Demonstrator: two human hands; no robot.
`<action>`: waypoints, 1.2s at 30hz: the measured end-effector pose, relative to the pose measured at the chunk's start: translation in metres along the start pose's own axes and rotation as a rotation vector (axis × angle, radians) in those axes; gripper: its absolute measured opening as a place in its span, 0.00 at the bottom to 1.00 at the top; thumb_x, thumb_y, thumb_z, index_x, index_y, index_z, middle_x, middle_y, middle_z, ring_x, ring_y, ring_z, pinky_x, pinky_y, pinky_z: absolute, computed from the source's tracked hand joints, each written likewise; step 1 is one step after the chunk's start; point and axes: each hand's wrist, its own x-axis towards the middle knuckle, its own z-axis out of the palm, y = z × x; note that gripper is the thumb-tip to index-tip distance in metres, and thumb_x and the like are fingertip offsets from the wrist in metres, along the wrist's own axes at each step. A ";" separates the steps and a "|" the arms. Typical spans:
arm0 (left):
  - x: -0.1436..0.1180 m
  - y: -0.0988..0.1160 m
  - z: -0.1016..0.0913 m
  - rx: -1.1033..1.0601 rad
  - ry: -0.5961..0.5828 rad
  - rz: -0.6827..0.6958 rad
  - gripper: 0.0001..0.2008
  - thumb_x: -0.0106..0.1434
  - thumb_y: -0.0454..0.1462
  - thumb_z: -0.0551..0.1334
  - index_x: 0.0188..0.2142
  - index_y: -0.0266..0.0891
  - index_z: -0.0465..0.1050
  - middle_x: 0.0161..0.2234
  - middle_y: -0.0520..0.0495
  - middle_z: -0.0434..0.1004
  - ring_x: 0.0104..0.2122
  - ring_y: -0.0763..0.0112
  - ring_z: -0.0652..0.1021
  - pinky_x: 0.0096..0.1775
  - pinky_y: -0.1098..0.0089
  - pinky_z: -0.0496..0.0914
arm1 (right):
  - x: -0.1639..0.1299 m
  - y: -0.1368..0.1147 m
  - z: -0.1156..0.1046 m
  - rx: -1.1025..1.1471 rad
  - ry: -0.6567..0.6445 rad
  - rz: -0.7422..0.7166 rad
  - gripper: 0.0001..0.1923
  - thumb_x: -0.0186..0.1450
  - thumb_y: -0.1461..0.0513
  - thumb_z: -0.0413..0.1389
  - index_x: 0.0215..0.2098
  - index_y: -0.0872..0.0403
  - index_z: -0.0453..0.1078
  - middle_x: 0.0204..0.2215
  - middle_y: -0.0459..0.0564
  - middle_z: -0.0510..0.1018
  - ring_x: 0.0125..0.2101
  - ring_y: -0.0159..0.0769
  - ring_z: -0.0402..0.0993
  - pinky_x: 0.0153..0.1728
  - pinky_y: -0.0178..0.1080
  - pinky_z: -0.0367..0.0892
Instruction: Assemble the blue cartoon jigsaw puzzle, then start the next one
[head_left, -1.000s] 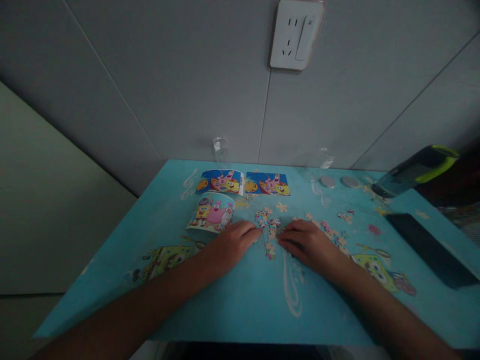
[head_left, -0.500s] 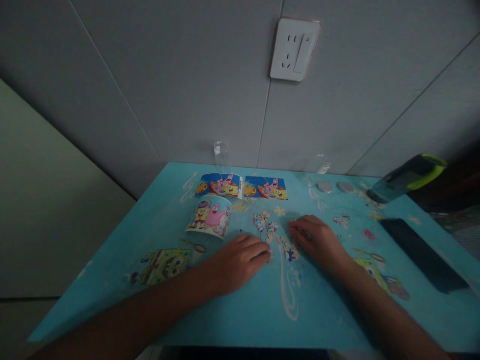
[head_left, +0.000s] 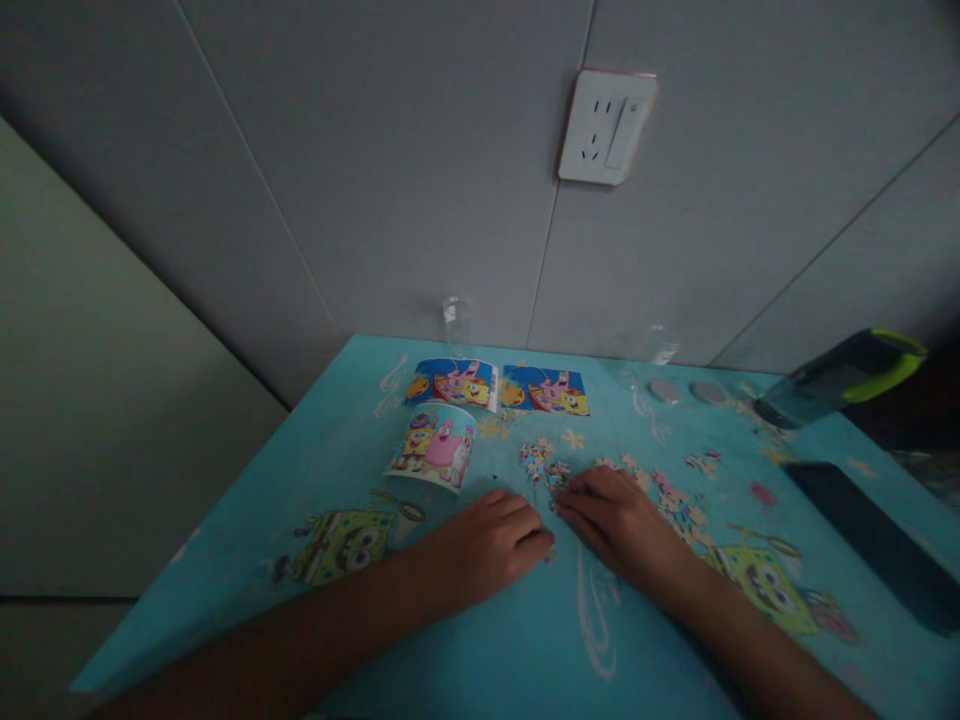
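My left hand [head_left: 501,548] rests on the table with its fingers curled and closed. A small coloured puzzle piece [head_left: 550,556] peeks out at its thumb and fingertips. To its right, my right hand [head_left: 619,520] is closed too, fingertips down at the edge of a pile of puzzle pieces [head_left: 536,458]; whatever it holds is hidden. More loose puzzle pieces [head_left: 679,508] lie scattered just right of that hand, partly behind it. A curved picture sheet [head_left: 435,447] with cartoon figures lies beyond my left hand.
Two blue picture cards [head_left: 454,383] lie farther back. Against the wall stand a clear container [head_left: 457,322] and another clear container [head_left: 660,348], near two round lids [head_left: 664,391]. On the right are a tilted bottle [head_left: 825,380] and a dark flat slab [head_left: 870,535]. The tablecloth [head_left: 480,650] is printed blue.
My right hand has moved left and closer to my left hand, over the pieces that lay between them. Pieces right of it now show. The whole view has shifted slightly.
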 end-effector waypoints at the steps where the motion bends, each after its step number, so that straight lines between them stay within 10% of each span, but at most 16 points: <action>1: 0.000 0.000 -0.001 -0.001 -0.001 0.000 0.09 0.74 0.35 0.57 0.50 0.37 0.74 0.38 0.46 0.76 0.42 0.65 0.75 0.44 0.63 0.69 | 0.000 0.000 0.000 0.003 -0.003 0.001 0.11 0.74 0.59 0.54 0.44 0.50 0.78 0.41 0.53 0.79 0.42 0.44 0.74 0.46 0.51 0.70; 27: -0.002 -0.005 -0.014 0.030 0.037 0.122 0.07 0.74 0.34 0.58 0.46 0.38 0.75 0.34 0.49 0.75 0.38 0.68 0.73 0.45 0.63 0.64 | -0.002 0.018 -0.015 0.091 -0.036 0.141 0.07 0.69 0.59 0.60 0.33 0.51 0.74 0.31 0.49 0.78 0.34 0.40 0.74 0.39 0.44 0.68; 36: 0.000 -0.008 -0.004 0.045 0.090 0.037 0.10 0.76 0.37 0.56 0.43 0.39 0.76 0.34 0.49 0.75 0.38 0.68 0.74 0.44 0.63 0.63 | 0.001 0.005 -0.014 0.104 -0.004 -0.018 0.09 0.73 0.61 0.55 0.44 0.50 0.79 0.35 0.50 0.81 0.38 0.41 0.77 0.44 0.46 0.70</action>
